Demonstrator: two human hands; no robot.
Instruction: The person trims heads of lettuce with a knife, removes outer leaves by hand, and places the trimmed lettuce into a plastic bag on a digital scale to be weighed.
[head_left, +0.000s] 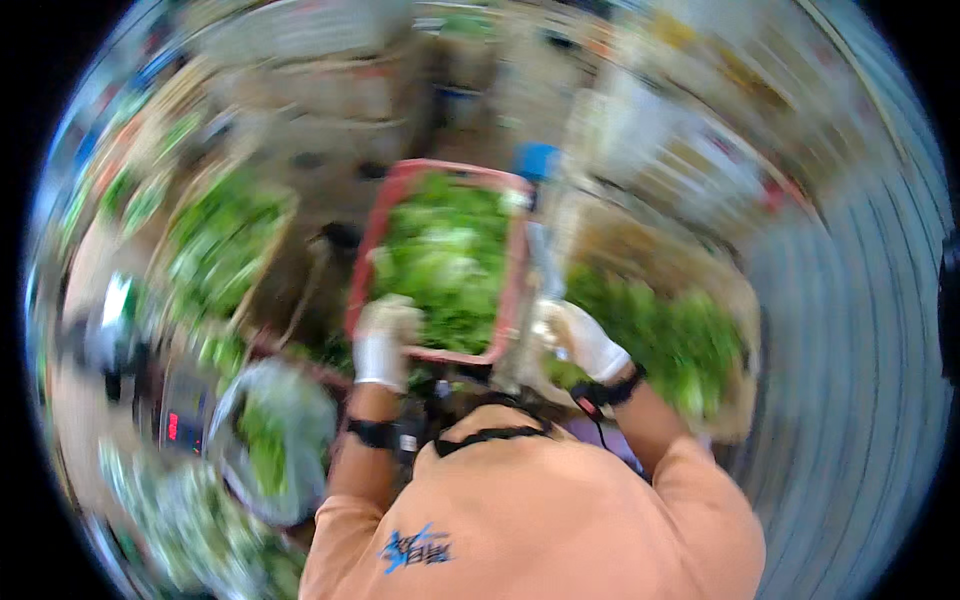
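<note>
A red plastic crate (362,250) full of leafy green vegetables (450,250) stands in front of me. My left hand (385,340), in a white glove, is closed at its near left corner, the fingers curled over the rim. To the right of the crate is my right hand (585,340), gloved too, between it and a carton of greens. Motion smears its fingers, so any object in them is hard to make out. Dark bands with small devices circle both wrists.
Leafy greens (660,340) fill a carton on the right; another box of greens (225,245) sits at left. Lower left are a bag-lined tub (290,440) with greens, a scale with a red display (173,425) and more vegetables (190,520). Stacked cartons (330,90) stand behind; a corrugated wall (850,330) runs right.
</note>
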